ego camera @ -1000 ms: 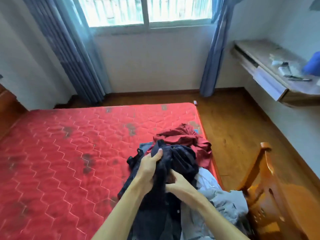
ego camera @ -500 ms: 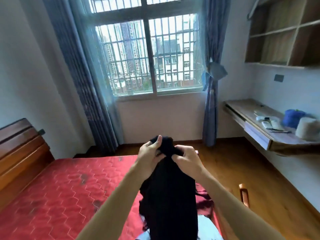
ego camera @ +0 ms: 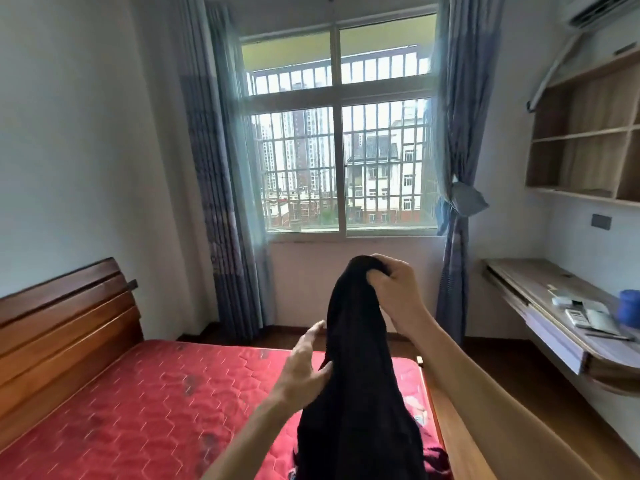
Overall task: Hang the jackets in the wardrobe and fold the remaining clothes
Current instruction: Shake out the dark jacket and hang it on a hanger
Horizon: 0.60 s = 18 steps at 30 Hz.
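Right hand (ego camera: 393, 292) grips dark garment (ego camera: 356, 375)

Bed: bare red quilted mattress (ego camera: 138, 410), dark stains, wooden headboard (ego camera: 62, 323) at left. Maroon garment (ego camera: 438, 460) bunched at the mattress's near right edge. Wall-mounted wooden desk (ego camera: 519, 282) at right carries a blue object (ego camera: 629, 306), a remote (ego camera: 576, 317) and flat papers. Wood floor (ego camera: 502, 393) between bed and desk.

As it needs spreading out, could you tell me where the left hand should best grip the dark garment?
Probably the bunched top edge, just left of where the right hand grips it, coming in from the left. The dark garment hangs in one narrow column from that point, and the left hand is open at its left edge.
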{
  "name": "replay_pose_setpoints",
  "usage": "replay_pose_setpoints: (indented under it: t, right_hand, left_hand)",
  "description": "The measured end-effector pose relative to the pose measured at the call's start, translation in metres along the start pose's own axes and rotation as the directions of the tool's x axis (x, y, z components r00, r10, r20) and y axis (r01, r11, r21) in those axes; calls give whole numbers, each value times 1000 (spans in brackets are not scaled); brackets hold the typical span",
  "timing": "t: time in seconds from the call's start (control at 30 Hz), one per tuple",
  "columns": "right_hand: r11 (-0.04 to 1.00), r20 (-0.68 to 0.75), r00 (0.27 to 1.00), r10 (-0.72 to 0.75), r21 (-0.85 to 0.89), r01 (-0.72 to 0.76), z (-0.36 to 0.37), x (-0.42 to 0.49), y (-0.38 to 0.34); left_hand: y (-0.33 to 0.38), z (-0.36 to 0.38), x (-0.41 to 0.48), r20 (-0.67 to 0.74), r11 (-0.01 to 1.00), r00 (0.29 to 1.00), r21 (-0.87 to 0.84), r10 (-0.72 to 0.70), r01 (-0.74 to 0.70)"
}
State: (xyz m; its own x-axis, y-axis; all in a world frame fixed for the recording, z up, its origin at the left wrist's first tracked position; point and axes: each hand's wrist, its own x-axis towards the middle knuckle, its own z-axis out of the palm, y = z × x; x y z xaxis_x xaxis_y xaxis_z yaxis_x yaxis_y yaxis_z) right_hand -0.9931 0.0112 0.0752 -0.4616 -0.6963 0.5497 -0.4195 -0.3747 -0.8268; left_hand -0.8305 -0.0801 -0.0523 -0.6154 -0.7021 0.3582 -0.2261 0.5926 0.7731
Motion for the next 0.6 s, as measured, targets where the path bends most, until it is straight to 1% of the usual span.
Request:
replay_pose_setpoints:
  t: [0.07,0.1,0.13,0.2,0.27,0.37,0.4,0.43,0.5,0.53,0.6]
  right_hand:
    - [999,19,1000,4,50,-4,-4,4,-7]
    - [997,16,1000,3,80,-5,-7,5,-9]
    - [993,9,1000,9,115,-10,-10,7,-10]
    - [982,1,1000,30,188,-30,-18,10,-13]
    - [980,-3,999,48,193,-46,-28,13,-11]
    - [996,-57,998,32,89,-26,-52,19,-8]
    - [999,-80,997,14,45,-11,-63,22,-7]
    - [1000,-79,997,-13,-24,11,-73,23,-6]
    - [977,-21,998,-55,-206,50,-87,23,-1]
    - [966,11,999,-49,-255,50,-91,24,3]
    - [967,110,994,25,-255,4,-98,26,8]
  left_hand:
    - [4,10,-5,120,986,992,-157,-33,51]
    - [4,13,-5,143,976,989,-206,-35,64]
    - [2,16,-4,134,973,991,-224,-25,55]
    - [0,16,0,78,978,997,-207,-8,24]
    - [1,10,5,10,993,1000,-118,-16,17]
    - [0,-17,9,-172,998,985,54,-28,38]
    - [1,-30,9,-206,994,978,93,-32,52]
    - [2,-44,9,-208,989,978,135,-23,52]
    - [16,-70,8,-167,973,986,232,24,15]
    - [24,-81,10,-162,960,985,279,57,-10]
    - [42,-105,16,-161,931,981,362,104,-39]
